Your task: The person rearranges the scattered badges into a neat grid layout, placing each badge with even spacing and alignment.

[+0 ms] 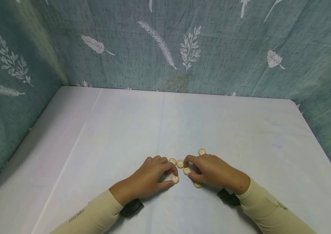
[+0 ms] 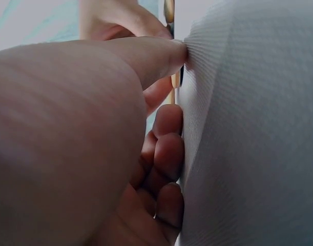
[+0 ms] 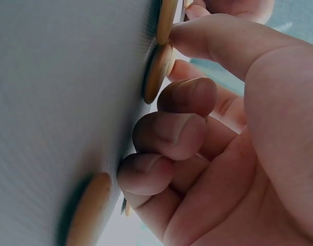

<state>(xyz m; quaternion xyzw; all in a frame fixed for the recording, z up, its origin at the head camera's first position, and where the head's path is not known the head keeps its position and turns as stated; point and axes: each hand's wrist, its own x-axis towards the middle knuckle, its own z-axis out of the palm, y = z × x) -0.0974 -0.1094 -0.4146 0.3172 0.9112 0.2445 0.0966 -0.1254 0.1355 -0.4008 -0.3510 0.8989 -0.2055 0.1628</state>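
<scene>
Pale tan, round and flat: buttons [image 1: 180,163], at least six, laid on a desk [image 1: 227,130] with white cloth covering; small dark marks at the centres.

Item: nearest button [image 1: 175,179], between thumb and forefinger of the left hand [image 1: 153,178]. Narrow pinch, tips at opposite edges; other fingers bent, tips down at the cloth in the left wrist view.

Item: middle button [image 1: 187,171], between thumb and forefinger of the right hand [image 1: 212,170]. Narrow grip likewise; remaining fingers curled in toward the palm in the right wrist view.

Item: far-left button [image 1: 172,161], just beside the left forefinger, followed rightward by the first-listed piece, then the middle button, in a short slanting row.

Item: far button [image 1: 202,151], just past the right knuckles, partly covered.

Item: lower button [image 1: 197,185], below the right thumb, largely hidden. Any further pieces under that palm: cannot tell.

Apparel: cream sleeves [image 1: 90,214], dark lettering; black wrist devices [image 1: 131,208], one per arm.

Surround: grey-green curtain [image 1: 227,58], white leaf and sprig print, behind and at both sides.
</scene>
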